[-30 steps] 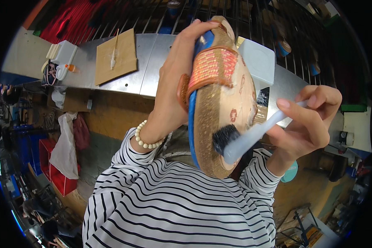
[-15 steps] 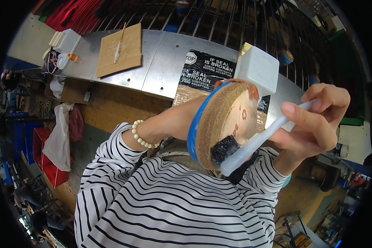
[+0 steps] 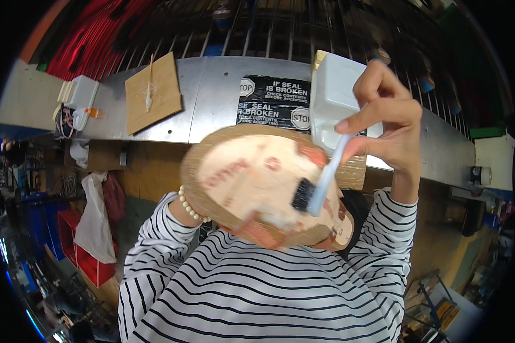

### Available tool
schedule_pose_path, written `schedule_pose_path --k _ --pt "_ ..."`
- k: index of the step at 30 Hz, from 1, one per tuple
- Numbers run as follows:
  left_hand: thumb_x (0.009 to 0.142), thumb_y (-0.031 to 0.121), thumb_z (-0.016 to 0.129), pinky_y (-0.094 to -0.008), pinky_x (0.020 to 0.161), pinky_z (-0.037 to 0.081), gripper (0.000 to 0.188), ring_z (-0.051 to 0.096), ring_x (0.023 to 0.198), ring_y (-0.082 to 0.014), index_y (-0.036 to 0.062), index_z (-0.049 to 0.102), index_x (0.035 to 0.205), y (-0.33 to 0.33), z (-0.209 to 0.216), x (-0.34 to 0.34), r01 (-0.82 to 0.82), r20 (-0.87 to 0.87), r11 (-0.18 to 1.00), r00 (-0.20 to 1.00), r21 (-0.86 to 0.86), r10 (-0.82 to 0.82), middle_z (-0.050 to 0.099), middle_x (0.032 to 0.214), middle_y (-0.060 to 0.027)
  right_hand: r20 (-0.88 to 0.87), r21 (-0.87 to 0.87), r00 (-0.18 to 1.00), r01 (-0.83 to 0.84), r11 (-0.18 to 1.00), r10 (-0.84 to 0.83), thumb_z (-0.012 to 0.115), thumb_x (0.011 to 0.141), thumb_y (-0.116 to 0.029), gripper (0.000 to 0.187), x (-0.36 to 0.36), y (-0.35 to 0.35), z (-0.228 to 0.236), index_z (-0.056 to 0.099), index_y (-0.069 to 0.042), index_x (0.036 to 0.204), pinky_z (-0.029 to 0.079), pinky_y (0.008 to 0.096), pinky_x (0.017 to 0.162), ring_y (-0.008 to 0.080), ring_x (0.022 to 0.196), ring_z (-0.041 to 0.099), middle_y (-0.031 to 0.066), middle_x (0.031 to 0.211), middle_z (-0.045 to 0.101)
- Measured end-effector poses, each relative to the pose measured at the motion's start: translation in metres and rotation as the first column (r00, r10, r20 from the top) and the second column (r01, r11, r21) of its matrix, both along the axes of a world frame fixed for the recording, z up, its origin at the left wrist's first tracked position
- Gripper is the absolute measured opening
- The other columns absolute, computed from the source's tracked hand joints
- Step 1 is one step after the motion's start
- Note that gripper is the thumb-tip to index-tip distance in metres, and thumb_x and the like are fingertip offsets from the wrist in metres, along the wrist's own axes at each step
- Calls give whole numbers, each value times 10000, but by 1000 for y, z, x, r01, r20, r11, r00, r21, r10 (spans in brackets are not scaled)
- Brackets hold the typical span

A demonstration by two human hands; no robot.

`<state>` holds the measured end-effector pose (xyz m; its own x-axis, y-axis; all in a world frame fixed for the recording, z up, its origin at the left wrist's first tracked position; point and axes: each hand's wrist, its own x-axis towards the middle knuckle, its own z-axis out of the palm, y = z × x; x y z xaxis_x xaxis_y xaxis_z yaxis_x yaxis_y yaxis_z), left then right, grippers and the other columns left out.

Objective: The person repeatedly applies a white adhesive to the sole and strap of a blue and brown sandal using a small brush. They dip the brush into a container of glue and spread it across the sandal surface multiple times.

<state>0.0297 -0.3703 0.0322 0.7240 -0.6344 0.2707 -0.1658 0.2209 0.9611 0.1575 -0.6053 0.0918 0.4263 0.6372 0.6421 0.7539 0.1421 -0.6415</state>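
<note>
A shoe (image 3: pixel 243 171) is held in front of my chest with its underside turned up. The underside is pale with reddish print, and a woven tan band runs round its edge. My left hand is behind the shoe, holding it up; its fingers are hidden, and only the wrist with a bead bracelet (image 3: pixel 188 204) shows. My right hand (image 3: pixel 386 117) pinches the translucent white handle of a brush (image 3: pixel 326 178) between thumb and fingers. The brush's black bristles rest on the shoe's underside, toward its right part.
Beyond the shoe stands a white plastic container (image 3: pixel 339 86) beside a box wrapped in black printed tape (image 3: pixel 274 100). On the metal bench (image 3: pixel 206 86) lies a cardboard piece (image 3: pixel 169 86) with a thin stick on it. Another white container (image 3: pixel 86 88) stands far left. Metal rails run behind.
The shoe has swung left, and its underside now faces up more fully. My right hand has moved left with the brush, whose handle is now steeper.
</note>
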Motion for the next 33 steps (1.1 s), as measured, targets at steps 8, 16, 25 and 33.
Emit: schedule_pose_path --k 8,16,25,33 --pt "826 460 778 -527 1046 471 976 453 1335 -432 32 256 1531 53 -16 8 -87 -74 925 995 -371 64 392 1472 -281 -371 120 856 430 895 -361 856 749 -225 272 6 -110 -69 743 -20 887 376 266 742 134 819 470 -8 859 475" --pt "854 426 756 -490 829 570 937 574 1056 -398 182 207 1574 44 -4 114 -291 -407 646 913 -706 -33 429 1410 -307 -576 5 146 984 176 -804 710 927 -150 182 4 -151 -171 706 19 860 382 270 679 97 752 451 4 832 513" --pt "908 403 621 -269 599 520 547 594 819 -197 17 518 1281 20 -86 296 -673 -803 562 81 -481 -591 495 1123 -203 -201 -66 -45 997 -32 -979 770 826 -67 95 1 -137 -192 731 4 876 410 261 543 133 699 483 34 859 464" --pt "1071 268 303 -529 1092 454 541 283 1439 -462 70 155 1552 23 -115 353 -827 -957 489 194 -278 -215 6 1610 -301 -196 -130 -110 988 -85 -975 794 781 -51 114 0 -135 -190 739 -10 872 440 270 555 143 691 496 41 848 472"
